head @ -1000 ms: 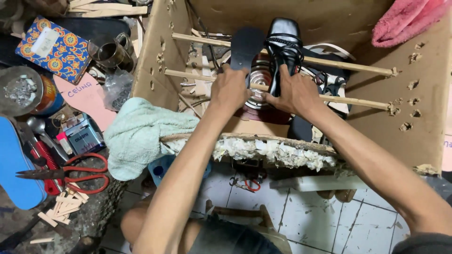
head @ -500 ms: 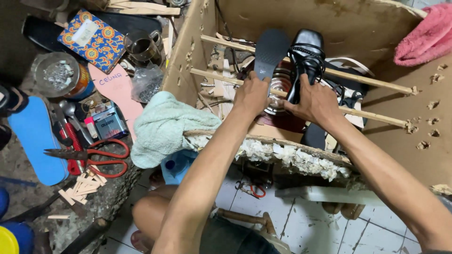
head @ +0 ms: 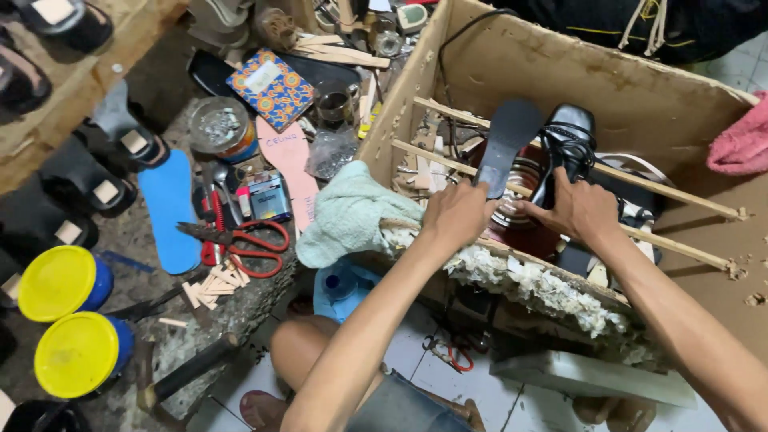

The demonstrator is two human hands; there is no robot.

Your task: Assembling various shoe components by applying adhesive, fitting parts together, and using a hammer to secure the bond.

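Left hand grips sole inside cardboard box.

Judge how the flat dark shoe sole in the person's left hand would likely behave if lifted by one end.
The dark sole looks thin and flat, so it is probably light and may flex slightly. The left hand holds its lower end while it stands nearly straight across the wooden sticks, suggesting some stiffness. Being flat, it seems unlikely to roll.
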